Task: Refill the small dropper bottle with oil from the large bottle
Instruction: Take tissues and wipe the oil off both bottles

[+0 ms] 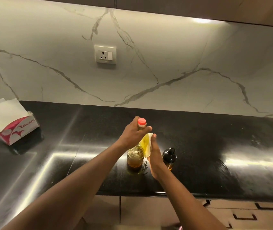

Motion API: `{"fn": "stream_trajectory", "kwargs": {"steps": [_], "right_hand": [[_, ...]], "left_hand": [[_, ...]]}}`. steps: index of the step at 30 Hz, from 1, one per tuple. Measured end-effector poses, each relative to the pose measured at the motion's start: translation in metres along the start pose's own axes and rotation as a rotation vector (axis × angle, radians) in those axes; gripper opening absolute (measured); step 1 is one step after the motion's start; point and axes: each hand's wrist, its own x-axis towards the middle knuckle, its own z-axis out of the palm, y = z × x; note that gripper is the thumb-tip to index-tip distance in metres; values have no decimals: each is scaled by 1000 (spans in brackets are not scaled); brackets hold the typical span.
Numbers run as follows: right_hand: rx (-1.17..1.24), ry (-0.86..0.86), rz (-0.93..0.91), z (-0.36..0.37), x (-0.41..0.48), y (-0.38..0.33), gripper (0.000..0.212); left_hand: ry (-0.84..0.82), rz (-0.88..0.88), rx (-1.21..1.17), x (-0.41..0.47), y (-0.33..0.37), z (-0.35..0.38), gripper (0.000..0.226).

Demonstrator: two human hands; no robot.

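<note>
- Centrally, large oil bottle (133,156) on the tabletop (215,146), left hand (132,134) fingers clamped round its neck.
- Against its side, right hand (154,155), fingers straight, partly hiding the small dropper bottle (169,156).
- Far left, tissue box (16,128).

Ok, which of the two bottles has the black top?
The small bottle standing right of the right hand; the large bottle has a red cap.

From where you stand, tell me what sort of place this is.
Probably a home kitchen: a black stone countertop, a marble-look backsplash with a wall socket, and a large oil bottle standing there.
</note>
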Motion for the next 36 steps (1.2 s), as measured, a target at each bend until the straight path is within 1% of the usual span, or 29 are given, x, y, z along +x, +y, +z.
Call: {"fn": "stream_trajectory", "kwargs": {"steps": [3,6,8,10,11,13,14,15,18,22,25,27,28,29,31,33,36], "right_hand": [[26,31,-32,-2,1,-9,50],[43,68,-85,-1,-4,-12,51],[24,87,-104,1,-5,-7,46],[-2,108,-81,4,-3,1,43],[-13,103,-60,5,-2,6,43],[0,91,-28,8,-1,12,52],[7,90,-15,9,0,12,57],[1,98,-14,11,1,9,56],[21,112,-37,14,3,-6,45],[6,118,-52,12,6,-2,50],[-67,95,4,13,6,14,47],[-69,51,33,12,4,21,51],[-66,37,48,11,4,22,55],[-68,26,58,10,4,20,55],[-43,27,51,9,5,13,48],[10,26,14,10,7,6,47],[-19,-6,-19,7,8,13,40]], "left_hand": [[-7,17,27,3,-2,-4,24],[-40,0,59,4,-4,-6,32],[-25,-36,148,5,-8,-5,45],[28,-105,310,5,-11,-3,67],[56,-135,343,4,-11,-4,77],[77,-160,292,3,-13,-4,84],[87,-145,255,2,-15,-5,84],[105,-118,228,2,-17,-6,83],[170,-45,216,1,-21,-10,74],[204,0,230,-2,-26,-14,66],[236,24,224,-7,-26,-12,63],[254,30,209,-10,-25,-11,63],[257,31,204,-12,-24,-11,64],[260,31,202,-13,-24,-11,64],[252,30,198,-16,-24,-11,64],[240,27,196,-17,-24,-11,62],[212,16,179,-15,-22,-14,63]]}}
